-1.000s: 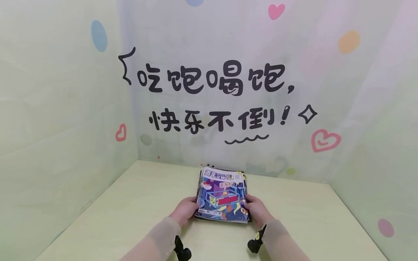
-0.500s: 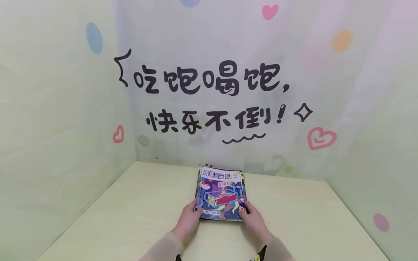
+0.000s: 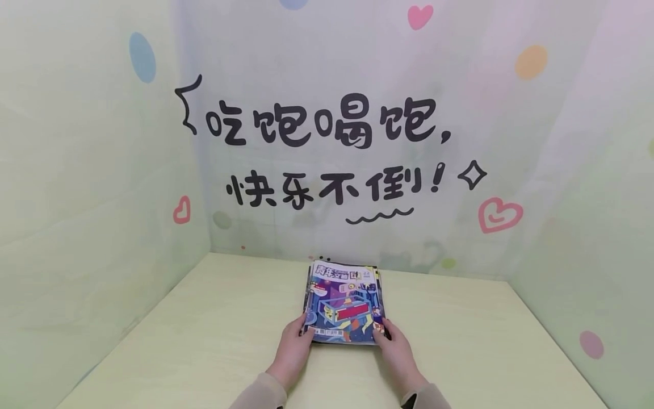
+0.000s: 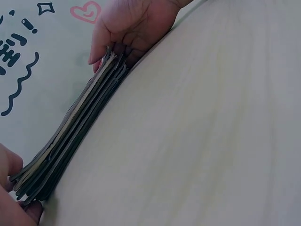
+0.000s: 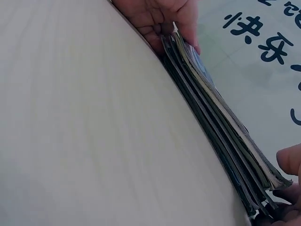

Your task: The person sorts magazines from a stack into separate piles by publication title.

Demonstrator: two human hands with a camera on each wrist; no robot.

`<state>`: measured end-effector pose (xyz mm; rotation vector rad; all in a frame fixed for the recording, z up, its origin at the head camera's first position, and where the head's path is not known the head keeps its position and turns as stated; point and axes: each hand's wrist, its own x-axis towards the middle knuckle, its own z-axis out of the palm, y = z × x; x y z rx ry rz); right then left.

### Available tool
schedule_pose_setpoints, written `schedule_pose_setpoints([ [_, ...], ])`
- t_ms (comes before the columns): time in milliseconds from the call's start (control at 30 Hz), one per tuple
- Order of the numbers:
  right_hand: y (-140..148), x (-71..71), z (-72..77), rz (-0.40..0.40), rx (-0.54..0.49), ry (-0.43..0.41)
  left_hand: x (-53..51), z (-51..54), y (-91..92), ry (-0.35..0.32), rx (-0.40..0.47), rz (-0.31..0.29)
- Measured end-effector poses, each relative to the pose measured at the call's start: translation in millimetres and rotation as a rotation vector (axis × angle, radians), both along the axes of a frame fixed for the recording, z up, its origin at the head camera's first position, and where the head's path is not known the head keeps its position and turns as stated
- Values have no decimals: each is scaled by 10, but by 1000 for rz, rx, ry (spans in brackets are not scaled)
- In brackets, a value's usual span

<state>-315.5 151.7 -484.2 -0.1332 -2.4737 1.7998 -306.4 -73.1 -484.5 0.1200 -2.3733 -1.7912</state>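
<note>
A stack of several magazines (image 3: 344, 304) with a purple and blue cover on top is at the middle of the table. My left hand (image 3: 293, 353) grips its lower left corner, thumb on the cover. At the lower right corner my right hand (image 3: 399, 355) grips it the same way. In the left wrist view the edges of the stack (image 4: 77, 125) run between both hands, fingers curled beneath. The right wrist view shows the layered edges (image 5: 216, 117) from the other side, pinched at both ends.
The pale yellow table (image 3: 153, 335) extends around the stack. Behind it stands a light fabric wall (image 3: 286, 238) with black lettering, hearts and coloured dots, and similar walls close off the left and right sides.
Both hands have slid toward the stack's near corners, and the thumbs now lie further over the cover. The forearms have drawn back toward the bottom of the view, which has shifted slightly.
</note>
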Motion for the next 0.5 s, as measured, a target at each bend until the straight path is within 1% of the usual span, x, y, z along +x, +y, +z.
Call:
schedule_pose_setpoints([
  [67,1,17,8,-22,-10,15,16,7,15,4,12,17],
  [133,1,44,27,-57,-4,42,32,13,33,-1,34,48],
  [233,-4,93,50,-140,48,78,61,25,48,-5,36,99],
  [300,-5,126,62,-194,91,85,77,28,48,-5,-2,128],
  [367,-8,156,64,-221,114,83,96,30,39,3,-68,149],
  [433,-8,179,62,-225,119,73,110,29,28,10,-115,149],
  [500,-7,200,60,-220,127,61,119,25,16,14,-144,130],
])
